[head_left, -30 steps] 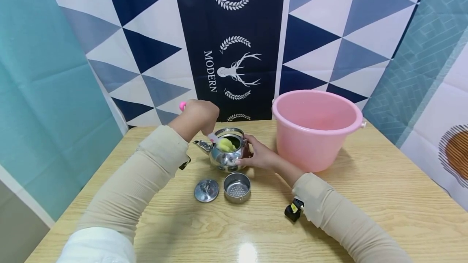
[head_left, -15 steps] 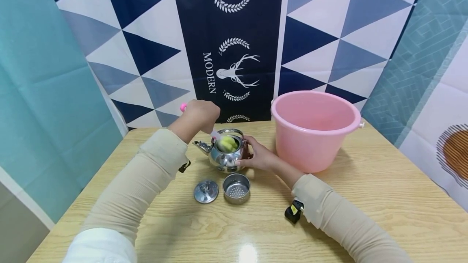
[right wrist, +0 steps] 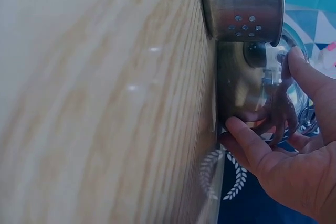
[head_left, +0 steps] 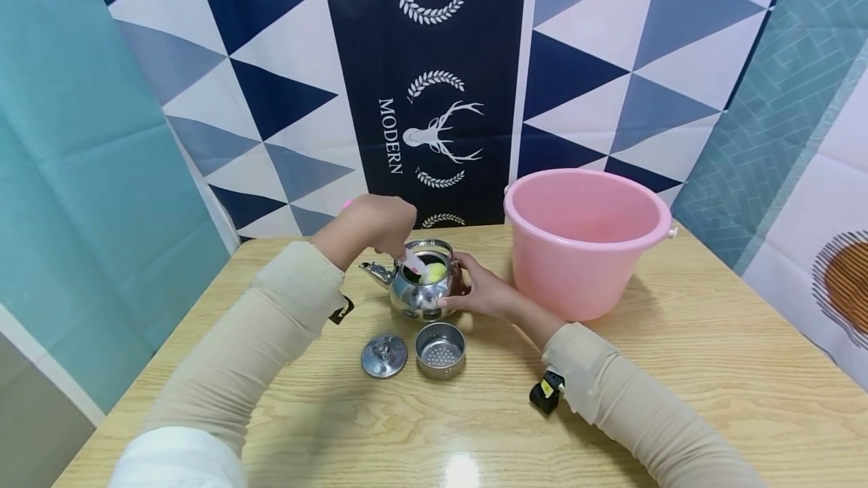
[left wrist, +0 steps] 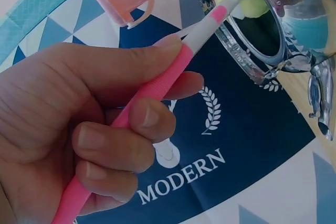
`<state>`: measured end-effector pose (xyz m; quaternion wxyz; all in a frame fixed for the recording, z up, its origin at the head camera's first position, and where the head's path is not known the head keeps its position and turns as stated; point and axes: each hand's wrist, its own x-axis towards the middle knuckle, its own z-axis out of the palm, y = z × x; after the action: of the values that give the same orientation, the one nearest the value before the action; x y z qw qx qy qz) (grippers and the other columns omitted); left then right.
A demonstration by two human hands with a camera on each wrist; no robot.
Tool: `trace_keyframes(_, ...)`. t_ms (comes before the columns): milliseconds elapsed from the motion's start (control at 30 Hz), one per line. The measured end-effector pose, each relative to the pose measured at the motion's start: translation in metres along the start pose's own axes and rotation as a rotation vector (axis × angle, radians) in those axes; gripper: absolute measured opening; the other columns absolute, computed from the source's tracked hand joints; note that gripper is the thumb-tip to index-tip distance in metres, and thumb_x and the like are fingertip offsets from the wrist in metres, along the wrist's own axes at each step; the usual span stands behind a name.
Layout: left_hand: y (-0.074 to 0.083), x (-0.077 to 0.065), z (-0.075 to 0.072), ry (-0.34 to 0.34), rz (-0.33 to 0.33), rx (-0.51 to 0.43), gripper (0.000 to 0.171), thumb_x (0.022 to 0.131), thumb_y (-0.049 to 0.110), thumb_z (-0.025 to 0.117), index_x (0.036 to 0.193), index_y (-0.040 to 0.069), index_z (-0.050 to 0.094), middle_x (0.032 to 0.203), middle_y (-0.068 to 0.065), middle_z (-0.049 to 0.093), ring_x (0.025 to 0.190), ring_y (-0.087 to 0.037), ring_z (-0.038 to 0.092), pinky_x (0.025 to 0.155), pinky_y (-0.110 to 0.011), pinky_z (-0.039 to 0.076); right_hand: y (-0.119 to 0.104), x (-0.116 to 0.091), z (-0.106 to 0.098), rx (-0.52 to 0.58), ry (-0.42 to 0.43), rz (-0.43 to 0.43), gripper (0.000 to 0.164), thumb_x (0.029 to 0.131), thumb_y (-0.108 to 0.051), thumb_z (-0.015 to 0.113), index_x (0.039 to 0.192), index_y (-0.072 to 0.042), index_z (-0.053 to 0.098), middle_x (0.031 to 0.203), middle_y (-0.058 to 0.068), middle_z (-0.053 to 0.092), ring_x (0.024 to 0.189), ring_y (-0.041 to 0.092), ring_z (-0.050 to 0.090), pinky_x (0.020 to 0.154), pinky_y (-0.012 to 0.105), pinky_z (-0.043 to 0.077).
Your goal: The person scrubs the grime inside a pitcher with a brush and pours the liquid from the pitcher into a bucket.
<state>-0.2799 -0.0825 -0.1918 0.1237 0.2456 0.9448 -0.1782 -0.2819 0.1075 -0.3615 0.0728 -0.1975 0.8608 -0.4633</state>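
The scrubbing of the kettle (head_left: 414,298) seems to be partway along: it stands upright near the back edge of the tabletop (head_left: 380,428), about midway between the side edges, its mouth uncovered and its spout toward the left edge. The left hand (head_left: 388,221) has its fingers and thumb clamped on the pink handle of a brush (left wrist: 153,87), whose yellow, sponge-like head (left wrist: 254,4) is in the kettle's mouth. The right hand (head_left: 490,288) has its thumb and fingers spread around the side of the kettle nearer the right edge, gripping it, apparently to steady it. Opening it up is done: the lid (head_left: 383,356) lies knob up and the perforated strainer (head_left: 441,373) sits upright beside it, both between the kettle and the near side of the tabletop. Neither is back in place, and the brush is not yet out, so finishing the scrub and refitting both parts probably remain. How much of the inside is clean cannot be told. A pink bucket (head_left: 570,281) stands near the back right corner.
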Motion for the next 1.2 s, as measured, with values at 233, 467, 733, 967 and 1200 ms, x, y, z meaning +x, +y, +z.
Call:
trace_keyframes(233, 0.000, -0.010, -0.001, -0.055, -0.061, -0.030, 0.025, 0.086, 0.030, 0.074, 0.069, 0.013, 0.065, 0.056, 0.003, 0.052, 0.051, -0.011, 0.048, 0.057, -0.031, 0.039, 0.000, 0.000, 0.000, 0.004, 0.002, -0.003, 0.095, 0.080, -0.027, 0.082, 0.152, -0.009, 0.024, 0.153, 0.020, 0.031, 0.140, 0.039, 0.028, 0.112, 0.052, 0.025)
trace_keyframes(467, 0.005, -0.014, -0.004, -0.007, -0.135, 0.058, 0.014, 0.083, 0.019, 0.071, 0.072, 0.016, 0.064, 0.069, 0.004, 0.054, 0.064, -0.014, 0.050, 0.063, -0.035, 0.046, 0.001, 0.001, 0.000, 0.016, 0.011, -0.025, 0.094, 0.080, -0.025, 0.082, 0.152, -0.008, 0.024, 0.152, 0.021, 0.032, 0.138, 0.039, 0.032, 0.111, 0.051, 0.027)
trace_keyframes(733, -0.003, -0.007, 0.000, -0.006, -0.150, 0.065, 0.025, 0.083, 0.009, 0.059, 0.062, 0.018, 0.047, 0.063, 0.003, 0.035, 0.060, -0.014, 0.035, 0.058, -0.034, 0.037, 0.001, 0.000, 0.000, 0.020, 0.009, -0.019, 0.094, 0.079, -0.025, 0.083, 0.151, -0.008, 0.025, 0.152, 0.021, 0.032, 0.139, 0.040, 0.030, 0.111, 0.051, 0.027)
trace_keyframes(967, -0.011, -0.003, 0.002, 0.009, -0.155, 0.039, 0.016, 0.084, 0.012, 0.061, 0.069, 0.016, 0.056, 0.066, 0.003, 0.042, 0.062, -0.015, 0.040, 0.060, -0.035, 0.039, 0.001, 0.000, -0.001, 0.029, 0.006, -0.005, 0.095, 0.079, -0.027, 0.083, 0.152, -0.011, 0.025, 0.153, 0.021, 0.031, 0.137, 0.041, 0.033, 0.111, 0.052, 0.027)
trace_keyframes(1200, -0.012, 0.003, 0.002, 0.044, -0.145, 0.035, 0.014, 0.083, 0.009, 0.057, 0.071, 0.015, 0.057, 0.068, 0.002, 0.044, 0.063, -0.016, 0.039, 0.059, -0.035, 0.038, 0.000, 0.000, -0.001, 0.014, 0.007, -0.006, 0.094, 0.078, -0.024, 0.084, 0.151, -0.009, 0.026, 0.152, 0.023, 0.032, 0.137, 0.042, 0.034, 0.110, 0.053, 0.027)
